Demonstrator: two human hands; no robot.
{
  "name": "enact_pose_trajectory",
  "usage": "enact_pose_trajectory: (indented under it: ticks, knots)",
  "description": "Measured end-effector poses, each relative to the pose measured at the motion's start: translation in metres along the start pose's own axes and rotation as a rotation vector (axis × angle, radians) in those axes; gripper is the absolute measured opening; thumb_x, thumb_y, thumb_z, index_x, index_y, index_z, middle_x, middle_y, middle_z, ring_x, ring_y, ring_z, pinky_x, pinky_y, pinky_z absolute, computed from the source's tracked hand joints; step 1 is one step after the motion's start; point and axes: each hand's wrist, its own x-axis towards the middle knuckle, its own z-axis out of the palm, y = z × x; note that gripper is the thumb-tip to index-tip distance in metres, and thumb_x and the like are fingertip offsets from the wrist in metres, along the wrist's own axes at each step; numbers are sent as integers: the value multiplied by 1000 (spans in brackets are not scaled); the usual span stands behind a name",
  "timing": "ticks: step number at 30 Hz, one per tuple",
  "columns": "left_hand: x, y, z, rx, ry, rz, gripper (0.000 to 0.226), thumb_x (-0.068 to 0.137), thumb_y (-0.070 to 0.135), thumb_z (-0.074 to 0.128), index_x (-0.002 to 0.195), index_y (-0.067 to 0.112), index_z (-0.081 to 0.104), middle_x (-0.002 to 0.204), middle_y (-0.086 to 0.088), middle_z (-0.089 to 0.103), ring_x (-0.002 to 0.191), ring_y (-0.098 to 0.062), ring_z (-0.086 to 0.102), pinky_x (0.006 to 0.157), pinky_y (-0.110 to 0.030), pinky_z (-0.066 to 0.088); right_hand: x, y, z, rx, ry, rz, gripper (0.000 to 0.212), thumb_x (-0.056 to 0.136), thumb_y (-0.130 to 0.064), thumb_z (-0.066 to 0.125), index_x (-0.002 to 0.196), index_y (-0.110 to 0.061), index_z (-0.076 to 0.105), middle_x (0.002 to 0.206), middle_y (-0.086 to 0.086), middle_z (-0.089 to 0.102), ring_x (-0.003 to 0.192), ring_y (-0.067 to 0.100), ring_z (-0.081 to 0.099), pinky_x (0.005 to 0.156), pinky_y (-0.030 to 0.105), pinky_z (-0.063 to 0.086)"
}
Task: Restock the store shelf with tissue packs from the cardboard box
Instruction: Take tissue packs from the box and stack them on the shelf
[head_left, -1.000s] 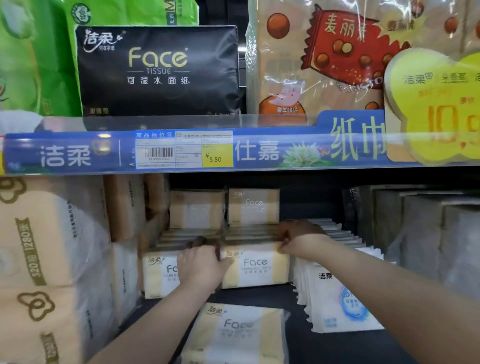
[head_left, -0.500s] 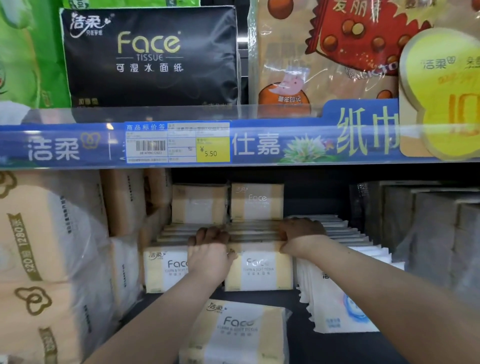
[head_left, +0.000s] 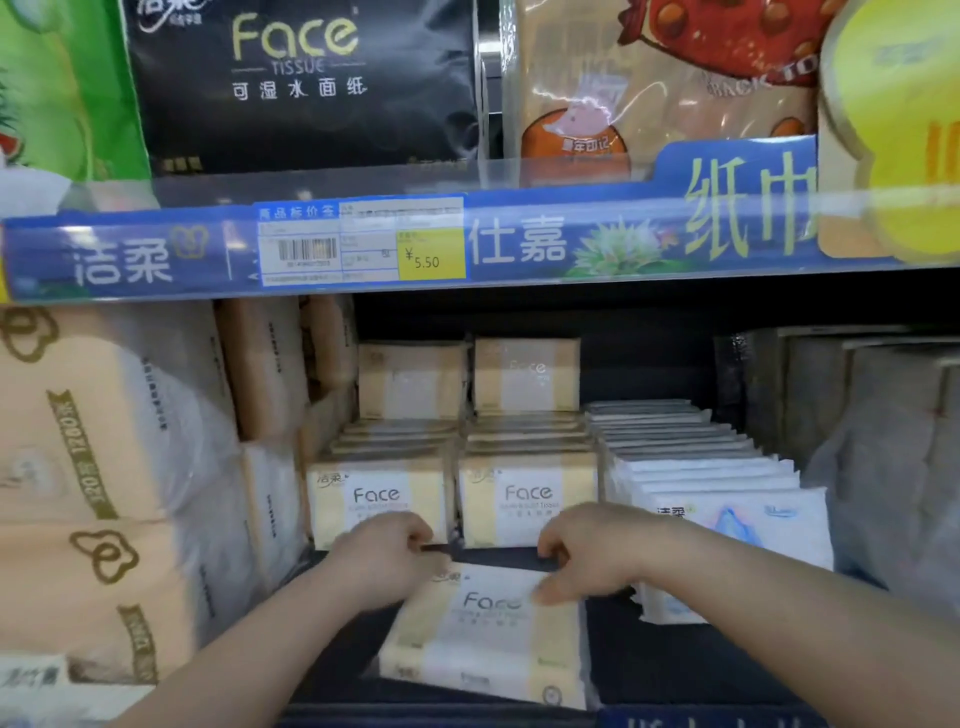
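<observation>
Tissue pack (head_left: 483, 644), cream-and-white, lies flat, far corners gripped by left hand (head_left: 384, 558) and right hand (head_left: 589, 558); fingertips blurred.

Cream-and-white striped tissue pack (head_left: 488, 631)

**Dim shelf bay under a blue rail**

A blue rail (head_left: 519, 249) is running across the shelving, carrying a white and yellow price tag (head_left: 361, 241) reading 5.50. A yellow sign (head_left: 904, 156) is hanging over the rail's right end. Below, the shelf board (head_left: 675, 670) is lying dark and in shadow, with the back panel (head_left: 649, 358) showing black. Light is glinting off a clear guard (head_left: 311, 187) above the rail.
</observation>
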Motion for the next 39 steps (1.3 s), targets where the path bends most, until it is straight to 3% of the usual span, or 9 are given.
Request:
enact_pose_trajectory:
  ticks: [5,8,13,18,22,28,30,34,39]
  knots:
    - [-14,-8,11,-39,-44,-31,33,88,49,55,110,24,60,97,8,55,94,-12,53,76,-20,40,7,-5,13,150,-7,8,54,85,-52,60,121,-11,59,110,1,58,98,19,56,79,29,45]
    - [-18,-10,13,-217,78,-48,39,89,36,61,124,21,56,100,7,56,98,-13,55,75,-17,39,8,-8,10,255,79,-1,46,83,-44,67,119,-18,57,118,1,55,106,20,57,89,32,49]
    - [-21,-12,2,-534,337,3,61,83,13,68,137,24,41,99,4,51,85,-15,57,67,-21,45,6,-14,-5,360,377,-80,28,77,-30,73,92,-28,49,96,-9,51,91,13,52,73,25,45]
    - [-22,-9,-3,-656,362,82,40,83,0,65,106,29,50,101,-5,55,81,-13,62,64,-19,49,-4,-17,-20,101,433,-91,47,81,-35,67,124,-31,49,123,-7,57,111,16,54,88,33,48]
    - [-20,-6,3,-575,364,83,37,84,1,62,103,29,46,91,1,53,70,-8,57,55,-13,40,-2,-12,-24,2,349,-93,47,81,-38,67,126,-30,53,127,-7,57,115,15,53,90,32,46]
    - [3,24,2,-515,392,92,36,82,9,66,111,23,49,85,10,54,78,-12,56,68,-23,40,0,4,-39,-111,459,31,32,82,-21,57,113,-29,58,118,-3,61,107,19,56,76,29,44]
    - [11,34,2,-433,397,82,39,83,17,66,119,19,50,95,5,58,90,-16,57,76,-26,42,3,13,-39,-127,481,78,32,83,-21,58,114,-27,59,121,-1,59,112,20,53,85,30,46]
    - [19,42,4,101,422,77,46,88,40,58,129,23,46,126,-3,48,121,-22,42,101,-31,34,11,23,-31,-181,472,132,39,82,-26,60,119,-23,53,131,3,48,121,23,45,95,31,37]
    - [23,42,6,204,397,88,54,86,49,54,133,26,40,135,2,42,125,-21,32,104,-31,24,17,30,-28,-141,429,167,61,77,-29,64,133,-27,39,140,2,40,128,25,41,104,38,36]
